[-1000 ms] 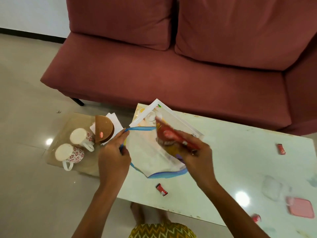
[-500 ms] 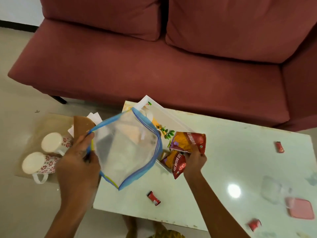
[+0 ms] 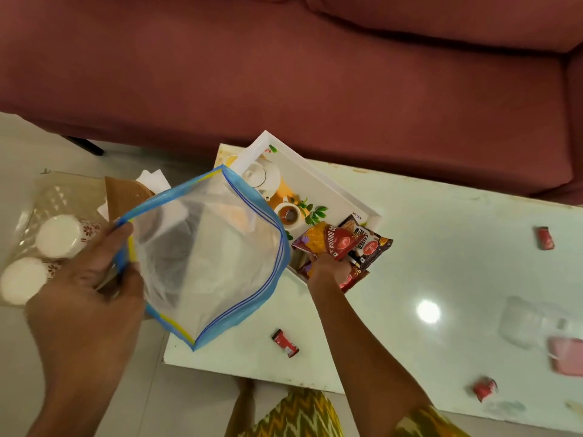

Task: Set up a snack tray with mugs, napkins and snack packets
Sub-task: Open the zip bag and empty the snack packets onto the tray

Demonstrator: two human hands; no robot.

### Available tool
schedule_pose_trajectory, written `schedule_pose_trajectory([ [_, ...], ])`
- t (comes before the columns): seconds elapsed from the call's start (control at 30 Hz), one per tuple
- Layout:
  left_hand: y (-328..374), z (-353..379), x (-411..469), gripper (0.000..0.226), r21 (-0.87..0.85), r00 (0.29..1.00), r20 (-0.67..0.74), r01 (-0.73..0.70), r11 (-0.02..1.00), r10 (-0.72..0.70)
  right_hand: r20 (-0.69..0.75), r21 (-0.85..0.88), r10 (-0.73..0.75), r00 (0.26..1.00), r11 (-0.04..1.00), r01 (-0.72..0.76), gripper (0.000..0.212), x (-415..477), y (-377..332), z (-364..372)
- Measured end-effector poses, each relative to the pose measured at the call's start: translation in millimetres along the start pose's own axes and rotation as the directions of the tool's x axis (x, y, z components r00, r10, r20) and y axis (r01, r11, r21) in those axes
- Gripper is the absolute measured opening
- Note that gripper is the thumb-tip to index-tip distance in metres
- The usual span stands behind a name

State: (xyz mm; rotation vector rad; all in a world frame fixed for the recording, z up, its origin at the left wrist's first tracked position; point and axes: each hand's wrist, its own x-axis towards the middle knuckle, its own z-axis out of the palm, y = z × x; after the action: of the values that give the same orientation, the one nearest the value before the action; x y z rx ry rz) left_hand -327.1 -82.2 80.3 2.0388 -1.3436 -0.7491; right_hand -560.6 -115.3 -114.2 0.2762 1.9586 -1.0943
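Observation:
My left hand grips the rim of a clear zip bag with a blue and yellow edge, held open over the table's left end. My right hand clutches several snack packets, red-orange and dark ones, at the near corner of the white tray with a printed teapot picture. Two white mugs with red flowers stand on a clear mat on the floor at left, beside white napkins and a brown round piece.
The pale table carries small red wrapped candies, a pink lidded box and a clear container at right. A red sofa runs behind the table. My patterned clothing shows at the bottom edge.
My right hand drew the snack packets out of the bag and lowered them onto the tray's near corner. My left hand moved the open bag leftward and held it up.

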Motion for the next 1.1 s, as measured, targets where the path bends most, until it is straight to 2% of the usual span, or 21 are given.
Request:
schedule_pose_trajectory([
  [0.17,0,-2,6,0.047,0.041,0.999,0.026,-0.019,0.999,0.018,0.031,-0.119,0.042,0.999,0.992,-0.039,0.045,-5,4,1],
  [0.23,-2,-5,8,0.048,0.047,1.0,0.023,-0.012,0.999,0.011,0.026,-0.159,0.05,0.998,0.986,-0.045,0.048,-4,4,-2],
  [0.37,0,-8,4,0.047,0.014,1.0,-0.026,0.013,1.0,-0.012,-0.032,-0.309,0.012,0.999,0.951,-0.021,0.047,-5,1,-11],
  [0.47,8,-10,-2,0.047,-0.035,0.998,-0.057,0.034,0.999,-0.036,-0.052,-0.425,-0.087,0.995,0.903,0.057,0.04,-7,-2,-21],
  [0.6,15,-13,-10,0.045,-0.072,0.996,-0.071,0.051,0.996,-0.056,0.027,-0.588,-0.227,0.974,0.784,0.199,0.028,-11,-5,-30],
  [0.73,23,-13,-17,0.045,-0.067,0.994,-0.101,0.036,0.997,-0.043,0.118,-0.645,-0.273,0.955,0.71,0.283,0.023,-11,-9,-38],
  [0.9,31,-15,-20,0.046,-0.079,0.993,-0.121,-0.026,0.997,0.017,0.094,-0.667,-0.32,0.943,0.682,0.298,0.028,-19,-22,-54],
  [0.97,38,-17,-22,0.046,-0.099,0.993,-0.112,-0.033,0.995,0.022,0.184,-0.616,-0.383,0.905,0.672,0.41,0.039,-31,-29,-58],
  [1.0,43,-19,-23,0.046,-0.101,0.993,-0.114,-0.04,0.994,0.028,0.287,-0.55,-0.406,0.867,0.671,0.497,0.054,-42,-32,-60],
  [1.03,49,-21,-26,0.045,-0.108,0.993,-0.116,-0.043,0.993,0.031,0.428,-0.448,-0.419,0.8,0.67,0.591,0.075,-56,-36,-63],
  [1.07,54,-23,-28,0.045,-0.126,0.993,-0.118,-0.04,0.991,0.025,0.58,-0.324,-0.44,0.685,0.647,0.69,0.099,-72,-39,-66],
  [1.1,61,-26,-30,0.044,-0.147,0.993,-0.119,-0.036,0.988,0.018,0.709,-0.205,-0.477,0.52,0.566,0.799,0.12,-88,-40,-69],
])
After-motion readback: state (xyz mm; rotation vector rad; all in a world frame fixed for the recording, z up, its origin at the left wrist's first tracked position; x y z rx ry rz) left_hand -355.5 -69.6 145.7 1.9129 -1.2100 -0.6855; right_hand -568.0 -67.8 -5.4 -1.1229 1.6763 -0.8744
